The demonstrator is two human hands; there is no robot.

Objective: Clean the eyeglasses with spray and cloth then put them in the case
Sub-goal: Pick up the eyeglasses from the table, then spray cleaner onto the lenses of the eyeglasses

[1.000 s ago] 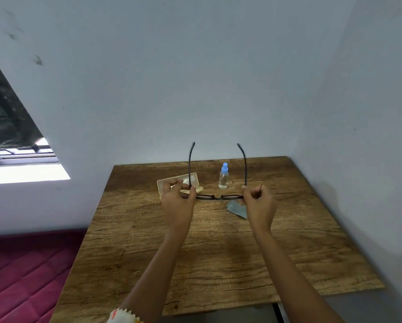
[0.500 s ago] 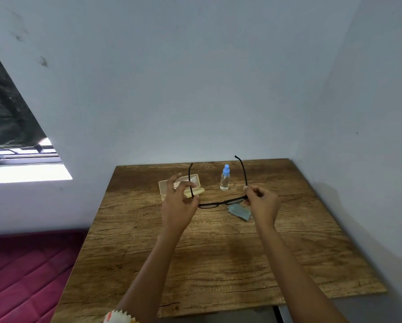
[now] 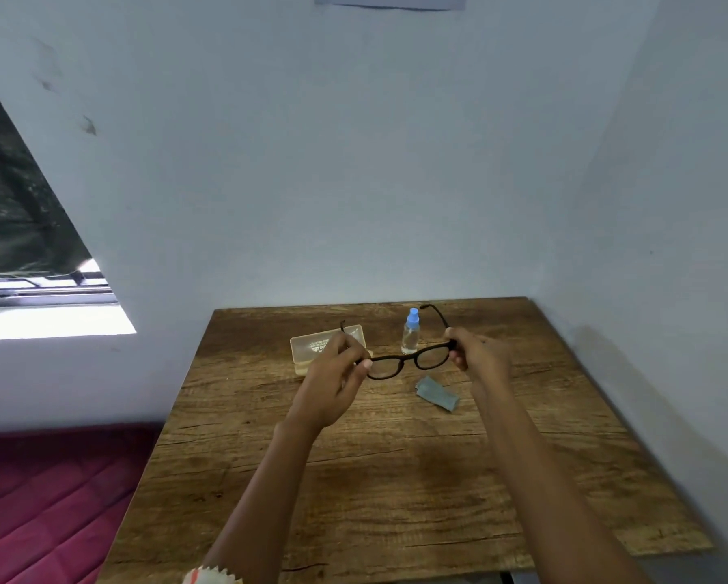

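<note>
Black-framed eyeglasses [image 3: 404, 361] hang in the air above the wooden table [image 3: 396, 478], temples unfolded and pointing away from me. My left hand [image 3: 337, 377] pinches the frame's left end. My right hand [image 3: 478, 356] grips the right end at the hinge. Behind the glasses stands a small clear spray bottle [image 3: 410, 333] with a blue cap. A beige glasses case [image 3: 311, 345] lies open at the back left, partly hidden by my left hand. A folded grey cloth [image 3: 436, 393] lies on the table below the right lens.
The table sits in a corner, with pale walls [image 3: 396, 183] behind and on the right. A window [image 3: 25, 267] is at the left, and a red quilted surface [image 3: 46, 499] lies below the table's left edge.
The glasses have come down and tilted, so the lenses now face me more. My left hand briefly loosened its fingers, then closed on the frame's left end again.
</note>
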